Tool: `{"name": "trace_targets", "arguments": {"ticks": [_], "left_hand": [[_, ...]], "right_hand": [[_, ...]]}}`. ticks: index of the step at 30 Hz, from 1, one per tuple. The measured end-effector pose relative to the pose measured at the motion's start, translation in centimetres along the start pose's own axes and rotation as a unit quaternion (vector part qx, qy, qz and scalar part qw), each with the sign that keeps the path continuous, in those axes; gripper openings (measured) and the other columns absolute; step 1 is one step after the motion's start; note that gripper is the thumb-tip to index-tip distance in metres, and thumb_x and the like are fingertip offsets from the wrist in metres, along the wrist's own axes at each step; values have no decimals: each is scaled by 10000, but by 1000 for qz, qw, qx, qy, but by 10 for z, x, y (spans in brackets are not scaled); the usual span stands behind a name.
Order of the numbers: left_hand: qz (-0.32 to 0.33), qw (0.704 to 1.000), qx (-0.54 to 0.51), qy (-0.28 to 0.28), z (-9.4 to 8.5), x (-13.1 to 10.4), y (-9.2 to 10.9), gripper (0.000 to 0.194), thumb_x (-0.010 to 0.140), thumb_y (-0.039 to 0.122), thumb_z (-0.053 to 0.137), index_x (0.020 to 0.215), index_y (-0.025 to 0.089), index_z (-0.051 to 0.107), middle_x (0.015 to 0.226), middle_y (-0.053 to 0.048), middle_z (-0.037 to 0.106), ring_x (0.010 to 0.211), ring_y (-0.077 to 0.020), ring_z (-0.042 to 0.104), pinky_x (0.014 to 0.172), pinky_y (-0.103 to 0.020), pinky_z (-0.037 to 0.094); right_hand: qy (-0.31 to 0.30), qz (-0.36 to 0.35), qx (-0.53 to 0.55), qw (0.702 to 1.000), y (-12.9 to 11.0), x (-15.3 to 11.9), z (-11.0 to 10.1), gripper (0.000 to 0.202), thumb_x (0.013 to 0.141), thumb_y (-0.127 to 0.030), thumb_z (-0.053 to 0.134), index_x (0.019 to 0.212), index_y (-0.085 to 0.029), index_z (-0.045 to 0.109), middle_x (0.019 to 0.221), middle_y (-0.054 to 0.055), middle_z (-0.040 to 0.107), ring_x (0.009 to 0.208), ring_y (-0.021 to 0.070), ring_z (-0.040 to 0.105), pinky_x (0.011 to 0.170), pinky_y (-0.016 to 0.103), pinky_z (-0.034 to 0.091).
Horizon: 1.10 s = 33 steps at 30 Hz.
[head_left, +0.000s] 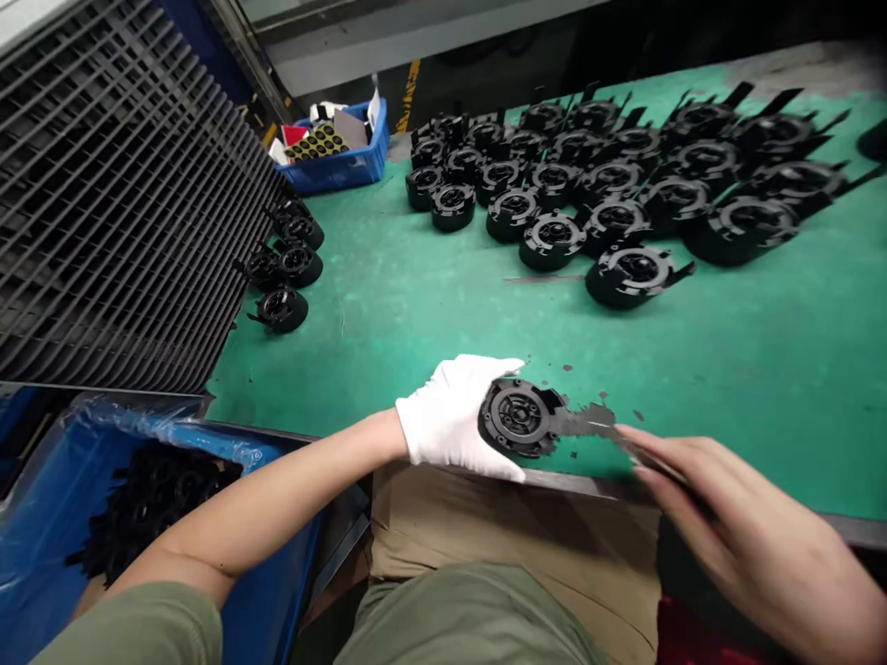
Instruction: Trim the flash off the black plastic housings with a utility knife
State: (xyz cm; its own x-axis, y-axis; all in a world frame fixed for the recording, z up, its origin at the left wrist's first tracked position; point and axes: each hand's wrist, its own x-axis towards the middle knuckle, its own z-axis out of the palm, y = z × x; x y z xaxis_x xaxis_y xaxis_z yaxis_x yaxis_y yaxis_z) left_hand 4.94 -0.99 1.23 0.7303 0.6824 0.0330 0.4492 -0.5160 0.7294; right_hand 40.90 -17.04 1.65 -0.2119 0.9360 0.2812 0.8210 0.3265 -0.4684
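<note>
My left hand (461,416), in a white glove, is curved around a round black plastic housing (521,416) at the table's front edge. The housing's ribbed face with its centre hub points up. From its right side a dark, jagged flat patch (589,420) reaches across the green surface. My bare right hand (735,517) grips a slim knife-like tool (655,459), its front end at that patch. The tool is blurred and mostly covered by the fingers, so its exact kind does not show. Dark scraps (567,368) lie scattered around the housing.
Many similar black housings (554,240) stand in rows on the green table (388,314), several more (283,308) at the left. A blue bin (346,171) holds sticker sheets. Left are a grey wire rack (125,203) and a plastic-lined blue crate (42,554) of black parts (159,499).
</note>
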Motion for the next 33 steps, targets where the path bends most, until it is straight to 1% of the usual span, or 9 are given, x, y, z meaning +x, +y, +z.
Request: {"name": "trace_targets", "arguments": {"ticks": [2, 4, 8, 12, 15, 21, 24, 29, 33], "left_hand": [[-22, 1000, -18, -5, 2, 5, 7, 1036, 662, 934, 1152, 1370, 237, 858, 1414, -202, 930, 1374, -525, 908, 1252, -658, 739], [-30, 999, -33, -25, -3, 14, 14, 823, 707, 887, 1163, 1153, 266, 858, 1214, -130, 939, 1219, -464, 938, 1150, -594, 761], [13, 998, -33, -58, -16, 34, 19, 647, 753, 733, 1185, 1097, 292, 859, 1141, -78, 946, 1154, -431, 949, 1050, -538, 756], [45, 996, -26, -66, -16, 40, 11, 722, 794, 841, 1151, 1182, 288, 895, 1168, -83, 959, 1160, -419, 953, 1021, -506, 745], [48, 996, -26, -67, -12, 38, 7, 780, 804, 918, 1126, 1215, 291, 912, 1164, -84, 960, 1139, -403, 951, 1014, -490, 742], [33, 997, -43, -60, -10, 35, 9, 782, 791, 899, 1147, 1253, 303, 941, 1206, -87, 982, 1178, -417, 960, 1029, -498, 749], [37, 997, -42, -60, -9, 35, 8, 801, 810, 911, 1132, 1297, 302, 950, 1230, -100, 985, 1224, -432, 963, 1050, -504, 749], [44, 996, -46, -57, -8, 34, 5, 789, 826, 903, 1124, 1314, 309, 947, 1217, -93, 985, 1202, -427, 969, 1036, -501, 747], [44, 997, -46, -51, -8, 33, 6, 785, 809, 924, 1119, 1257, 305, 941, 1185, -86, 980, 1162, -421, 970, 992, -502, 743]], "right_hand": [[2, -50, 3, 999, -22, 4, 11, 376, 1336, -433, 629, 1674, -327, 755, 1265, 41, 943, 958, 211, 938, 833, 283, 720], [12, -64, -2, 998, -38, 9, 14, 381, 1320, -351, 650, 1689, -304, 734, 1298, 49, 959, 971, 221, 952, 851, 285, 730], [-18, -32, 38, 999, -52, 19, 3, 429, 1286, -235, 648, 1687, -323, 772, 1299, 76, 935, 1047, 258, 950, 948, 332, 756], [-15, -15, 36, 999, -60, 23, -1, 697, 1260, -187, 642, 1920, -410, 629, 1387, 96, 906, 1125, 289, 941, 978, 379, 762], [-11, -10, 9, 1000, -68, 21, 2, 710, 1289, -214, 621, 1961, -433, 560, 1438, 96, 905, 1132, 278, 940, 927, 366, 750], [-25, -33, -28, 999, -76, 23, 6, 520, 1314, -250, 548, 1780, -340, 762, 1298, 87, 927, 855, 193, 894, 661, 263, 656], [-35, -36, -24, 998, -77, 25, 2, 502, 1300, -246, 550, 1717, -317, 821, 1268, 93, 929, 819, 202, 893, 630, 263, 652], [-48, -16, -11, 999, -75, 25, 1, 597, 1275, -249, 537, 1785, -415, 801, 1309, 88, 934, 887, 248, 930, 641, 290, 683], [-30, -32, -1, 999, -73, 29, 4, 518, 1295, -284, 576, 1751, -344, 813, 1254, 86, 929, 812, 212, 890, 619, 267, 678]]}}
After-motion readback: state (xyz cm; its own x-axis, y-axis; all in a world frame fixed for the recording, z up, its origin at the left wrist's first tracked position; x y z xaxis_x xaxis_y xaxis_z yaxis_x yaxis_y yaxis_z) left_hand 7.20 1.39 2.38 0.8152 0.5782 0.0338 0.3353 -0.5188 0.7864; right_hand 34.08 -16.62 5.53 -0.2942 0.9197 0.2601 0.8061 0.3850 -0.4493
